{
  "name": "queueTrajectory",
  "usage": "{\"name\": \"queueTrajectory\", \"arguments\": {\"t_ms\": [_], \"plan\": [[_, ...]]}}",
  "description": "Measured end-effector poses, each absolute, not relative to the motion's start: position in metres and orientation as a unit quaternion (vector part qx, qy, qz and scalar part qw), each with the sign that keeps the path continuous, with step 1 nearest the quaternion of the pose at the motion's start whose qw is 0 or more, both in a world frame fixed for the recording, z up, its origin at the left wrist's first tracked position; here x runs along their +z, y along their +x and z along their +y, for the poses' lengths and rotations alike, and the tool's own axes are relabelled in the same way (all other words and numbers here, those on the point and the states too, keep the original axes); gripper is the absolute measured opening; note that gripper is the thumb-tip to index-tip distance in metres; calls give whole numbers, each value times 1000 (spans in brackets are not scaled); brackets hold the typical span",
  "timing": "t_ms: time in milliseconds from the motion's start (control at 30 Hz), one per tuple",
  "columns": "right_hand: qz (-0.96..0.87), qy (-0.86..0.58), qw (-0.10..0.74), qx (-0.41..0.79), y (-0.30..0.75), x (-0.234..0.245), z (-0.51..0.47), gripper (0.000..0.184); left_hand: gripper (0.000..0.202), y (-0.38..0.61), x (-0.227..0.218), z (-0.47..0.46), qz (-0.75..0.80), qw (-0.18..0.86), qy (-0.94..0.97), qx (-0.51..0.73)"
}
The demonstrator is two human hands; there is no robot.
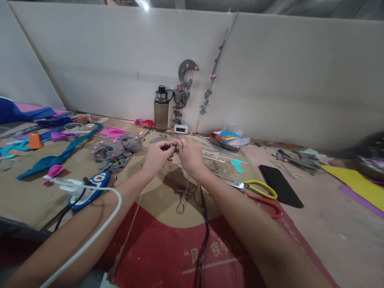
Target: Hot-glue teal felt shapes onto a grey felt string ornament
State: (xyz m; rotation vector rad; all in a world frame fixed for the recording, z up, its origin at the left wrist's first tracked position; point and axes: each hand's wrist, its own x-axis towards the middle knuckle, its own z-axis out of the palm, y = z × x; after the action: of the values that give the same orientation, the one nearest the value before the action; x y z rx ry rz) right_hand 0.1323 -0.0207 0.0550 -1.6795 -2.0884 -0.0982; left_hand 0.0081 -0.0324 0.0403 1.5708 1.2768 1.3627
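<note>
My left hand (pixel 159 155) and my right hand (pixel 189 154) meet over the cardboard, fingertips pinched together. Between them is a small grey piece (pixel 174 145), mostly covered by the fingers, so its kind is hard to make out. Thin grey string (pixel 183 200) hangs below my right hand and lies in loose loops on the cardboard (pixel 159 204). To the left sits a heap of grey felt pieces (pixel 109 150) with pink and orange balls, beside a ball of grey yarn (pixel 134 145). Scissors (pixel 259 192) with yellow and red handles lie near my right forearm.
A bottle (pixel 161 110) and a small digital clock (pixel 181 129) stand by the white wall panel, where grey felt garlands (pixel 181 96) hang. A black phone (pixel 280 186) lies right. A blue power strip (pixel 93 190) and a white cable (pixel 115 212) are near my left arm.
</note>
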Motion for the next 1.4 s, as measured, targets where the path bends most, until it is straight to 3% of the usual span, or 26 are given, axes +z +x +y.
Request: {"name": "queueTrajectory", "arguments": {"t_ms": [333, 467, 633, 800, 1033, 1400], "plan": [[-775, -595, 207, -44, 131, 54, -24, 50, 20, 8, 45, -37, 527, 264, 639, 493], [-790, -564, 239, -26, 130, 53, -25, 47, 17, 8, 47, -39, 538, 215, 643, 501], [-796, -518, 312, 35, 130, 54, -26, 39, 14, 7, 47, -37, 542, 295, 568, 545], [-771, -471, 420, 88, 133, 52, -30, 11, 15, 5, 41, -30, 498, 394, 506, 583], [-751, -439, 476, 129, 133, 47, -27, 6, 21, 7, 42, -30, 473, 436, 479, 597], [-734, -475, 469, 125, 136, 48, -23, 14, 26, 11, 47, -34, 427, 494, 479, 587]]}}
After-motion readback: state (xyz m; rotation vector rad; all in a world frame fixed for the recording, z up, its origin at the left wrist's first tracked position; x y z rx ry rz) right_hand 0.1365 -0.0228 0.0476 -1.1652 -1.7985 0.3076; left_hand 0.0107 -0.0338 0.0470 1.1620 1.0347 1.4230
